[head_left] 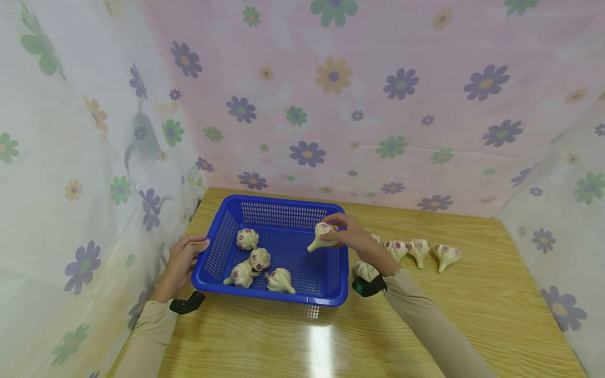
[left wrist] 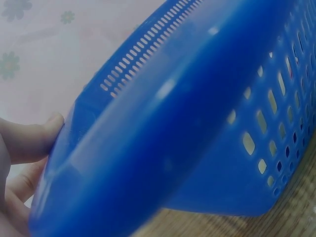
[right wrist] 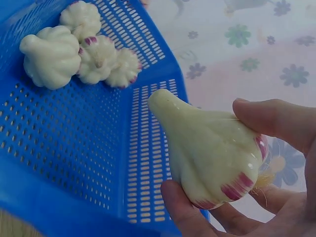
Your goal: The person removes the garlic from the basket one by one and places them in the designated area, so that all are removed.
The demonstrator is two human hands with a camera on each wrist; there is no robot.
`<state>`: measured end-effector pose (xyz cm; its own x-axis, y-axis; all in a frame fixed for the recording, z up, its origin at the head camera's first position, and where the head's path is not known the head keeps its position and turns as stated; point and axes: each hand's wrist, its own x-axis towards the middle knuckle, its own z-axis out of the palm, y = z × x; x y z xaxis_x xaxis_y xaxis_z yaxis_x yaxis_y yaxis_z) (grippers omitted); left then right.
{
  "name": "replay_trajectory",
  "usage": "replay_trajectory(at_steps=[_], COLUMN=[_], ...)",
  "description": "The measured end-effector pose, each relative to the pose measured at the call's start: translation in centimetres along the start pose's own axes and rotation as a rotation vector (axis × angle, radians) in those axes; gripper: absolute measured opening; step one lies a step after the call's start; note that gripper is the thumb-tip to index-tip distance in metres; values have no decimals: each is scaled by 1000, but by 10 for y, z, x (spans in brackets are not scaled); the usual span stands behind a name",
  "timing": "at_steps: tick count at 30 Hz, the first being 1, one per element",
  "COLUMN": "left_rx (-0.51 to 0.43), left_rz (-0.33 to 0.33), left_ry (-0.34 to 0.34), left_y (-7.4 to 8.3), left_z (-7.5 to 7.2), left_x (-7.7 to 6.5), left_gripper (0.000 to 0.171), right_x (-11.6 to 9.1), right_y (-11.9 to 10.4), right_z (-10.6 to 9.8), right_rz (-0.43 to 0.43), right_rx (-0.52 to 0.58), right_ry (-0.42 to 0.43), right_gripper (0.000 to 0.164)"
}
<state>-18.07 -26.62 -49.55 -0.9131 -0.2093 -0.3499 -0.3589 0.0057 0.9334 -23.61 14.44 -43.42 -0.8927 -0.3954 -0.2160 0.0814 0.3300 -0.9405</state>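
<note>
My right hand (head_left: 352, 236) holds a garlic bulb (head_left: 323, 234) over the right side of a blue plastic basket (head_left: 274, 295). In the right wrist view the bulb (right wrist: 212, 148) is pinched between thumb and fingers, its pale stem pointing away and its purple-streaked root end toward the palm. My left hand (head_left: 181, 260) grips the basket's left rim, with the thumb (left wrist: 54, 129) on the rim in the left wrist view. Inside the basket several garlic bulbs (head_left: 260, 259) lie toward the left and front.
On the wooden table (head_left: 425, 325), several more garlic bulbs (head_left: 418, 250) lie right of the basket, one (head_left: 365, 271) close beside its wall and partly behind my right wrist. Flower-printed cloth (head_left: 307, 121) hangs at the back and on both sides.
</note>
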Motion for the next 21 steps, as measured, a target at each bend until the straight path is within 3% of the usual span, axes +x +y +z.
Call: replay_trajectory(at_steps=[14,21], left_rx=[3,13], left_rz=[-4,49], left_ry=[-2,-11], left_y=[1,-21], left_z=[1,-6], left_x=[-3,15], left_gripper=[45,58], right_x=[-19,-29], right_y=[14,19], right_z=[-24,-30], right_rz=[17,15], right_rx=[95,102], right_ry=[-5,-1], right_gripper=[51,58])
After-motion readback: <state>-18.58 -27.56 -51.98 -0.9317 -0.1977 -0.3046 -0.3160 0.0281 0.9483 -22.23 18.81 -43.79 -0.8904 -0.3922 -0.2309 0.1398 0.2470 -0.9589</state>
